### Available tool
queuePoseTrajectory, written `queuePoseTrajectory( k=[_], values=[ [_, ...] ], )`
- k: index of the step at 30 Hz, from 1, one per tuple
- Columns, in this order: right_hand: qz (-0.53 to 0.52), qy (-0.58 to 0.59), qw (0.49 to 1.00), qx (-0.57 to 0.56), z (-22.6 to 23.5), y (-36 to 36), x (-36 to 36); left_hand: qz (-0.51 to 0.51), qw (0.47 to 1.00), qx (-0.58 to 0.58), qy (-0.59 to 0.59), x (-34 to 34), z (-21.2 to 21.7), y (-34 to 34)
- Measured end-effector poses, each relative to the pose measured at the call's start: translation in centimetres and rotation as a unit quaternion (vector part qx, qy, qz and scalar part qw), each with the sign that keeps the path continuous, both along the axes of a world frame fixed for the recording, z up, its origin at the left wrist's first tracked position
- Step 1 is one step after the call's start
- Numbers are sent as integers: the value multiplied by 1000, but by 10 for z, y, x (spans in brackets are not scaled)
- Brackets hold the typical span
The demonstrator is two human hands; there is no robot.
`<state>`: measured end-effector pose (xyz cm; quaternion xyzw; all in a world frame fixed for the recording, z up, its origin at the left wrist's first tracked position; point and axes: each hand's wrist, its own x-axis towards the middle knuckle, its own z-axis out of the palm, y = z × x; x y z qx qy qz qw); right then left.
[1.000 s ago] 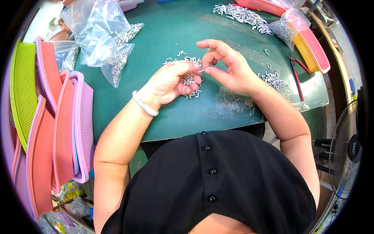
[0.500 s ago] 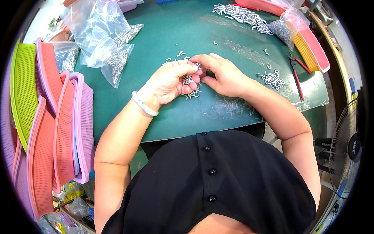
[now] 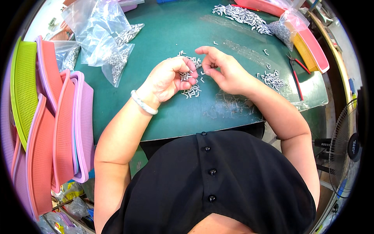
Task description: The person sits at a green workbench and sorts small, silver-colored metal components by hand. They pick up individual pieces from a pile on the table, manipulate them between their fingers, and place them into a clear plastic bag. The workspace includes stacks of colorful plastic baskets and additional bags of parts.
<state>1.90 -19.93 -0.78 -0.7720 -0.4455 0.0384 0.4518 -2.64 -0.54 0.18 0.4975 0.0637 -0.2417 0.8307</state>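
My left hand (image 3: 166, 78), palm turned partly up, has its fingers curled round several small silver metal pieces (image 3: 186, 76). Its thumb and fingertips point toward my other hand. Just to the right, my right hand (image 3: 226, 70) is apart from it, index finger stretched out and thumb lower, with a gap between them and nothing visible in it. Below and behind my left hand lies a loose pile of small bent metal pieces (image 3: 191, 92) on the green tabletop (image 3: 167, 124). More bits (image 3: 182, 52) are scattered just beyond the fingers.
To the right are a small heap of hook-shaped pieces (image 3: 274, 80) and red-handled pliers (image 3: 297, 80). A larger metal pile (image 3: 241, 17) and a pink basket (image 3: 317, 54) lie farther off. Filled clear bags (image 3: 117, 64) and stacked plastic baskets (image 3: 64, 128) stand left, a fan (image 3: 343, 148) right.
My right hand has drawn away from the left, its index finger now straightened and its thumb apart. The left hand stays in place with its metal pieces.
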Motion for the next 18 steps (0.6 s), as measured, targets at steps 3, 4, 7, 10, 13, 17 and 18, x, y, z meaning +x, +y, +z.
queuePoseTrajectory(
  k=[3,4,7,10,13,17,18],
  values=[
    [2,45,999,17,6,-1,-2,-5,1000,4,-2,0,0,0],
    [2,42,999,28,7,-1,-3,-4,1000,17,-2,-1,1,-1],
    [7,15,998,58,9,0,-5,-7,999,35,17,-2,0,-5],
    [24,-46,995,83,9,1,-5,-24,999,36,26,-4,0,-7],
    [32,-81,992,93,8,2,-5,-29,999,21,28,-4,-1,-7],
    [18,-35,993,113,9,2,-5,-21,999,39,20,-5,0,-8],
    [12,-12,993,121,9,2,-5,-16,999,47,18,-5,0,-8]
  ],
)
